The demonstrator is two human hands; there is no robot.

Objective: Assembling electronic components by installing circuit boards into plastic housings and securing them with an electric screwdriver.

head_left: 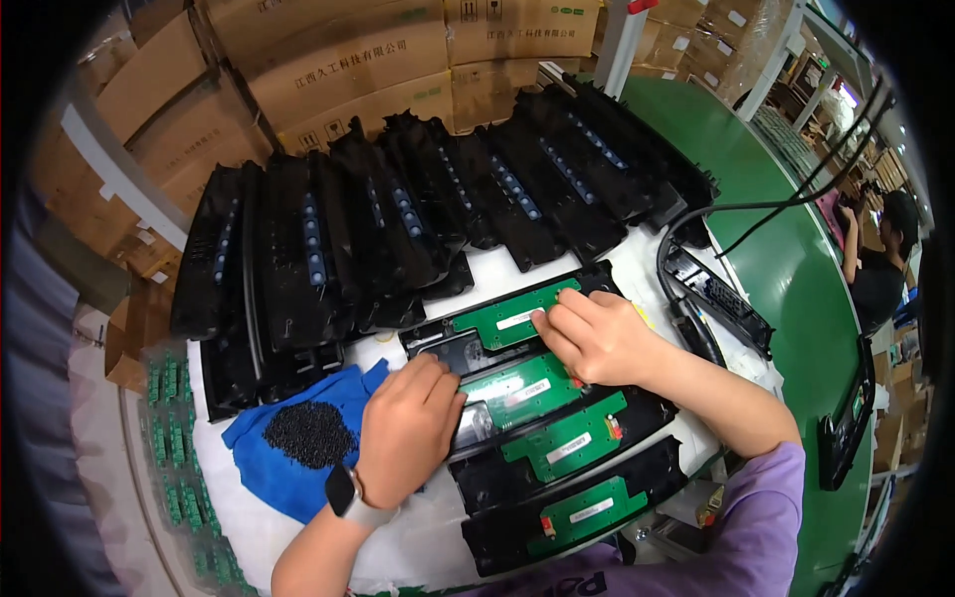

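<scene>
Several black plastic panels lie in a row before me, each carrying a green circuit board with a white label. My right hand [597, 336] is closed, its bent fingertips pressed together over the farthest of these green circuit boards [492, 323]; what they pinch, if anything, is hidden. My left hand [406, 423], with a watch [343, 490] on its wrist, has its fingers curled together at the left ends of the black panels. Whatever lies inside its grip does not show. Beside it, a heap of tiny black pieces [310, 435] sits on a blue cloth [254, 463].
Behind the hands stand several black housings [408, 214] with blue round parts. A thick black cable [667, 269] loops down at the right, near a green tabletop [776, 269]. Cardboard boxes [348, 65] are stacked at the back. A person [880, 259] is at the far right.
</scene>
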